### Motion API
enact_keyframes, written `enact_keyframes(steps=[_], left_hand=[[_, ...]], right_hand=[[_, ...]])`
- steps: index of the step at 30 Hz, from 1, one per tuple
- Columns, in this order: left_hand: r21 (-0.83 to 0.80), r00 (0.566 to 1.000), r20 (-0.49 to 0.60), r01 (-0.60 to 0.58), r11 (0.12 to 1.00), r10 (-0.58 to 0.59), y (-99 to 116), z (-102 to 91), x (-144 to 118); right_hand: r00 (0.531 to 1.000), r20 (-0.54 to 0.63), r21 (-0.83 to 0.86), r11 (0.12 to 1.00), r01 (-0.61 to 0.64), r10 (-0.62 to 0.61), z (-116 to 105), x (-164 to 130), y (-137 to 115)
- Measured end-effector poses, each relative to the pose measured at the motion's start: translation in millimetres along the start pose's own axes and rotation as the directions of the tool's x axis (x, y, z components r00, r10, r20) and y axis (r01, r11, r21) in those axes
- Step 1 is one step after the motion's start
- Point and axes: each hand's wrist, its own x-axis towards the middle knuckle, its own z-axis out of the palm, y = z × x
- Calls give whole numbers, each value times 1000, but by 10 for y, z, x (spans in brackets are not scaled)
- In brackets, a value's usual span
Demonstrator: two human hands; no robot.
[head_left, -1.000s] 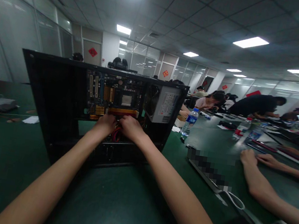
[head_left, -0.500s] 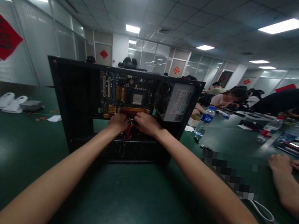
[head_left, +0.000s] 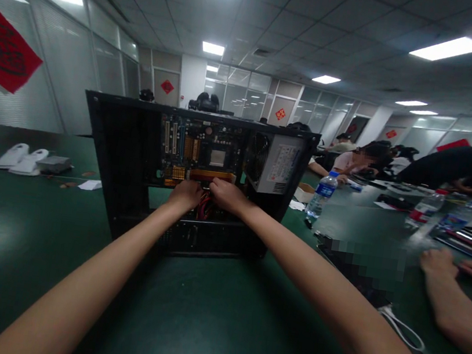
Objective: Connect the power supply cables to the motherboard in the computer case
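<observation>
A black computer case [head_left: 111, 142] stands open on the green table, its inside facing me. Inside it are a motherboard [head_left: 201, 140] with a bare square processor [head_left: 217, 158] and, to the right, a silver power supply [head_left: 280, 163]. Both my hands reach in below the orange memory slots [head_left: 213, 176]. My left hand [head_left: 186, 196] is closed, with its fingertips turned inward by a bundle of red cables [head_left: 204, 206]. Just right of it, my right hand [head_left: 228, 196] is closed too, at the top of the same cables. What the fingers pinch is hidden.
White slippers [head_left: 23, 159] and a grey box [head_left: 54, 164] lie at left on the green table [head_left: 180, 321]. To the right stand a water bottle [head_left: 323, 195] and a red-labelled bottle [head_left: 427, 207]. Another person's forearm [head_left: 455, 307] rests at far right. A white cable [head_left: 405, 330] lies near my right arm.
The view has shifted slightly, so the scene sits a little differently in the picture. Both hands stay at nearly the same place inside the case.
</observation>
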Motion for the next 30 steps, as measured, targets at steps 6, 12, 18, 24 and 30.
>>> enact_keyframes(steps=[6,12,18,24,30], left_hand=[[6,1000,-11,-15,1000,15,-5,-29,-33],[35,999,-21,-43,998,44,23,-78,-53],[57,997,-19,-70,996,71,42,-74,-52],[66,997,-12,-79,995,80,37,-31,-2],[64,997,-21,-75,995,76,88,-24,-39]], right_hand=[[1000,20,7,1000,24,-24,27,31,16],[999,7,68,997,-36,36,-51,-32,-33],[952,0,275,916,-293,305,3,-149,44],[927,54,318,874,-368,371,28,-126,64],[917,73,290,871,-396,392,3,-98,44]])
